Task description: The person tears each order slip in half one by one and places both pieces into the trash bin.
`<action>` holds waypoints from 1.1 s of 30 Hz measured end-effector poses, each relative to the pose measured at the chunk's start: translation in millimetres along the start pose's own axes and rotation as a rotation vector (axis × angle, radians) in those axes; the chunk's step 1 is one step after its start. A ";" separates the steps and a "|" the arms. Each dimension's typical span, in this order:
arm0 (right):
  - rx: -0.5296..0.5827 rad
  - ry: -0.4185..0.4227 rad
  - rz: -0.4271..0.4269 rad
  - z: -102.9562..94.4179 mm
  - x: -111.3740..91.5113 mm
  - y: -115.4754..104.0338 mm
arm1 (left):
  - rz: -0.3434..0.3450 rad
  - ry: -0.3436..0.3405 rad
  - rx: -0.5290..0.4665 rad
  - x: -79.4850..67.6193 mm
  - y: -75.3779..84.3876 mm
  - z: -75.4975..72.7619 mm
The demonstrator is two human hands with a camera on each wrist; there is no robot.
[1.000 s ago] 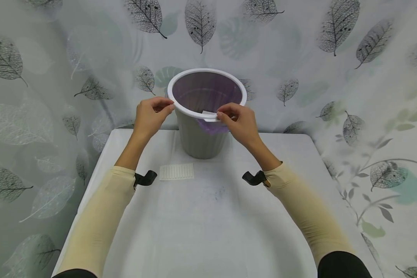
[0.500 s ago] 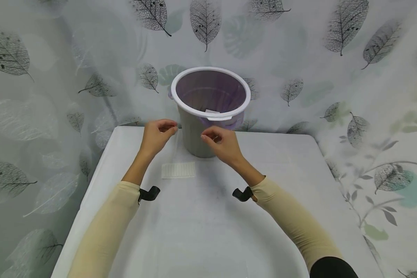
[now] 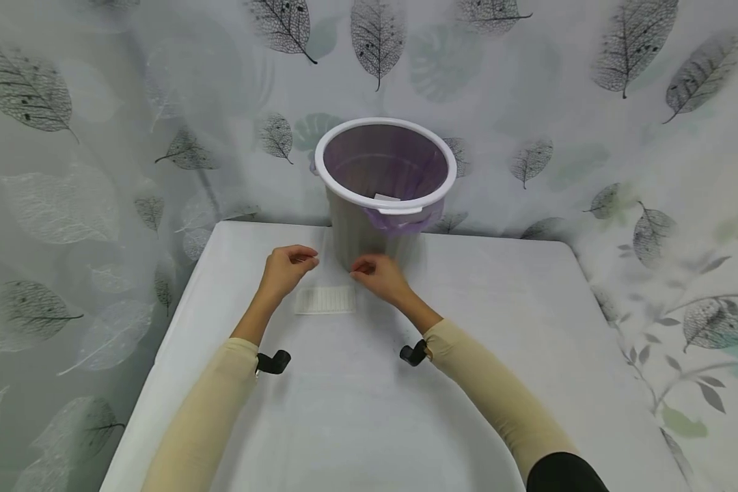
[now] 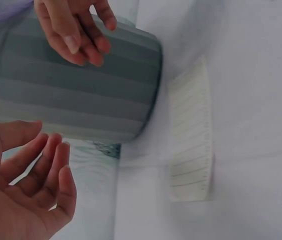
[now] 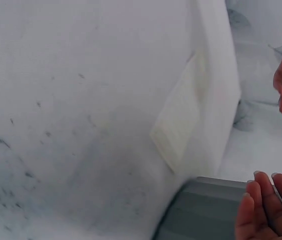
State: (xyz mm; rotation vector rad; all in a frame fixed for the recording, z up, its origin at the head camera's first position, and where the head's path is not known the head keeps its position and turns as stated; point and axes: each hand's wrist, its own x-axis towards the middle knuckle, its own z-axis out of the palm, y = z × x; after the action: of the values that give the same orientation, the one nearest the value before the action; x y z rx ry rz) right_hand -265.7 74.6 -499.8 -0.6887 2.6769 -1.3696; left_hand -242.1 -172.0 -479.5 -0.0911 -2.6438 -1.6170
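A grey trash can [image 3: 350, 219] with a white rim ring [image 3: 338, 187] stands upright at the back of the table. Purple bag liner [image 3: 400, 223] lines its inside and hangs out under the ring at the front. Just left of the can's base is my left hand [image 3: 283, 272], fingers loosely bent and holding nothing. My right hand [image 3: 383, 279] hovers before the base, its fingers also relaxed and bare in the right wrist view. Between and below the hands, a pale rectangular sheet with thin parallel lines [image 3: 326, 301] lies on the table.
A small white piece [image 3: 386, 197] shows inside the can near its front rim. The white-covered table [image 3: 369, 410] spreads toward me. Behind it hangs a leaf-printed curtain [image 3: 498, 89]. Black wrist mounts [image 3: 274, 362] stick out from both sleeves.
Both hands have come off the can's rim and moved down toward the table, the right one also leftward. The head view has shifted slightly, while the can stays standing.
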 end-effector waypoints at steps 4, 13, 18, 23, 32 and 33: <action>-0.044 -0.036 0.041 12.6 3.6 11.9 | -0.049 -0.016 0.026 -3.4 -15.8 4.5; -0.138 -0.129 0.098 39.6 12.9 26.6 | -0.161 -0.006 0.124 -5.7 -53.5 5.2; -0.180 -0.184 0.157 48.1 14.8 30.4 | -0.219 -0.028 0.124 -8.8 -67.1 7.7; -0.247 -0.172 0.180 55.6 16.2 34.1 | -0.244 -0.032 0.117 -9.5 -75.7 10.2; -0.322 -0.238 0.234 70.4 18.1 33.7 | -0.261 -0.064 0.144 -13.4 -83.6 13.8; -0.321 -0.244 0.241 71.7 18.4 33.4 | -0.265 -0.069 0.153 -14.0 -83.7 13.9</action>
State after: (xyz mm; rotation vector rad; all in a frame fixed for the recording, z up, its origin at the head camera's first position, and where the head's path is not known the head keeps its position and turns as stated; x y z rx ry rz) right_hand -276.6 29.6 -566.5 -0.4930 2.6930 -0.7559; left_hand -234.2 -198.1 -561.1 0.2211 -2.9272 -1.4921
